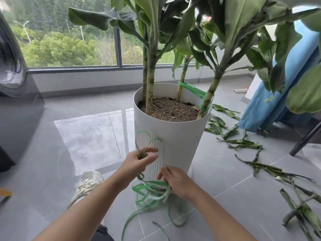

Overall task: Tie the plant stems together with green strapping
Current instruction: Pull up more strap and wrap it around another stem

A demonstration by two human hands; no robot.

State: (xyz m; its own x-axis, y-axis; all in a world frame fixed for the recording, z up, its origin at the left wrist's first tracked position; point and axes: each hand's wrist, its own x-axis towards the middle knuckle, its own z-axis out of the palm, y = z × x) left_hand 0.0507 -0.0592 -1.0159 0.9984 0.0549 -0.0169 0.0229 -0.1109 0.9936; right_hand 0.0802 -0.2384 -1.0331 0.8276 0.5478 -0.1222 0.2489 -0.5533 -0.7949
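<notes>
Nearest the camera, loose green strapping (149,186) is lying in a tangle of loops on the grey tiled floor (86,136), trailing towards the viewer just right of a white shoe (88,181). The right hand (176,181) is curling its fingers down over one strand near the bottom of the pot. A little farther and to the left, the left hand (139,161) is pinching a bunch of loops between thumb and curled fingers, and these are arching up in front of the white ribbed pot (177,141). The strapping is looking thin, flat and very light, limp enough to flop and twist, and probably slick, so it is likely snagging on itself. It would be best taken close to a free end, pinched flat between thumb and finger, and drawn out one strand at a time. Beyond the hands, the pot is holding dark soil (170,108). Two thick stems (149,84) are rising at the left, a thinner stem (181,84) at the far middle and a leaning stem (211,89) at the right. These look firm but could snap, so any pull should be gentle and low down. A green band (192,90) is already joining the middle and right stems. Cut leaves (243,145) are lying on the floor to the right.
</notes>
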